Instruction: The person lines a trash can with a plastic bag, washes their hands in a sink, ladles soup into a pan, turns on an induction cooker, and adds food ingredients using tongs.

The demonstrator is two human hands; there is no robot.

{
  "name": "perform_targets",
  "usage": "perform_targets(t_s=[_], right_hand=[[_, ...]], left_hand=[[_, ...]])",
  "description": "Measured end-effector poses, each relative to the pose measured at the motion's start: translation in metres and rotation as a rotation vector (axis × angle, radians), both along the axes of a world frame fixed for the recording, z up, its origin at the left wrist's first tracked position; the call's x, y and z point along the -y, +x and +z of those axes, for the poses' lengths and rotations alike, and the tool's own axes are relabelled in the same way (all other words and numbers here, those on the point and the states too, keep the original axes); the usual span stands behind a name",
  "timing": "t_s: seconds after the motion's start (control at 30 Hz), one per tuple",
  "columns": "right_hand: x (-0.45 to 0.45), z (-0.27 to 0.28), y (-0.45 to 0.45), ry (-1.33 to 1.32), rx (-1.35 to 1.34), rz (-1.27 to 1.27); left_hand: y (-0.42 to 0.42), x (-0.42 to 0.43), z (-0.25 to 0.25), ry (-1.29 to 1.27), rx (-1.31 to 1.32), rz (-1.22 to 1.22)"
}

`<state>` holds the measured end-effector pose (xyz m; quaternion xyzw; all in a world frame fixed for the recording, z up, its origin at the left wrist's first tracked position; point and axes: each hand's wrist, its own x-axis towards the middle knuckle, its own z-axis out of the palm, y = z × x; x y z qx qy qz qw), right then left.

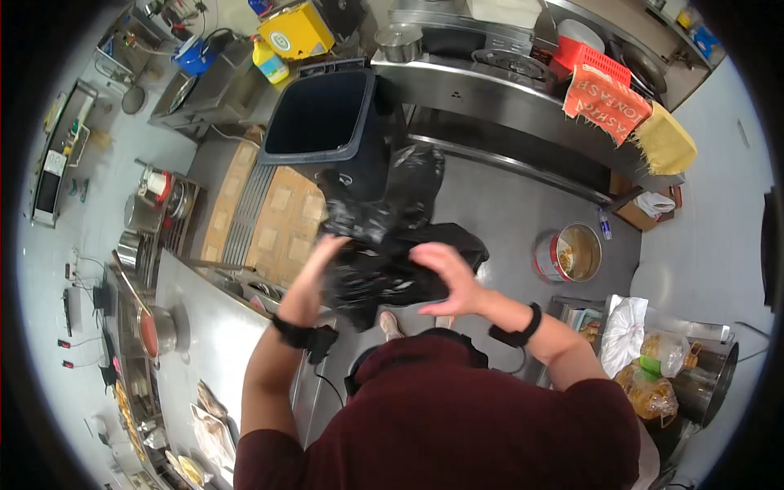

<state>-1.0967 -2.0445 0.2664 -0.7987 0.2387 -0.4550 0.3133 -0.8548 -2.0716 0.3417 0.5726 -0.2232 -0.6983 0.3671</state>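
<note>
A crumpled black garbage bag (400, 261) hangs in front of my body, its upper part reaching toward the bin. My left hand (320, 265) is at the bag's left side and grips it, with the fingertips partly hidden by the plastic. On the other side, my right hand (451, 279) is open, fingers spread and slightly blurred, close against the bag. Just beyond the bag stands a dark wheeled trash bin (367, 159) without a lid over its mouth. The bag covers part of the bin's front.
A steel counter (490, 90) with pots runs along the far side, with an orange cloth (608, 102) hanging over it. A tin bucket (569, 253) stands on the floor to the right. At left is a steel worktable (196, 327). A yellow box (296, 37) sits behind the bin.
</note>
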Motion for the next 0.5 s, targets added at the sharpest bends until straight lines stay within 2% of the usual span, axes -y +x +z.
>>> perform_targets(t_s=[0.03,0.1,0.13,0.23,0.3,0.33,0.37,0.4,0.43,0.47,0.5], right_hand=[[0.005,-0.007,-0.021,-0.091,-0.052,-0.145],[0.006,-0.052,-0.040,-0.042,-0.251,-0.367],[0.009,-0.068,-0.040,-0.020,-0.378,-0.478],[0.042,-0.105,0.000,0.185,-0.582,-0.552],[0.075,-0.135,0.053,0.301,-0.179,-0.351],[0.089,-0.122,0.081,0.666,-0.390,-0.206],[0.102,-0.136,0.112,0.562,-0.362,-0.045],[0.119,-0.130,0.139,0.941,-0.414,0.276],[0.121,-0.104,0.155,1.144,-0.300,0.307],[0.126,-0.056,0.159,1.228,-0.259,0.355],[0.163,-0.119,0.210,1.291,-0.108,0.491]], left_hand=[[0.021,-0.011,0.014,-0.174,-0.059,-0.003],[0.065,-0.034,0.041,-0.432,-0.116,0.029],[0.089,-0.049,0.053,-0.468,-0.063,0.086],[0.156,-0.099,0.079,-0.510,0.142,0.333],[0.191,-0.131,0.090,-0.494,0.269,0.521],[0.206,-0.144,0.094,-0.480,0.322,0.611],[0.217,-0.155,0.096,-0.466,0.362,0.683],[0.227,-0.163,0.098,-0.455,0.397,0.747],[0.236,-0.171,0.099,-0.446,0.425,0.806],[0.245,-0.177,0.099,-0.439,0.445,0.856],[0.255,-0.183,0.096,-0.429,0.462,0.904]])
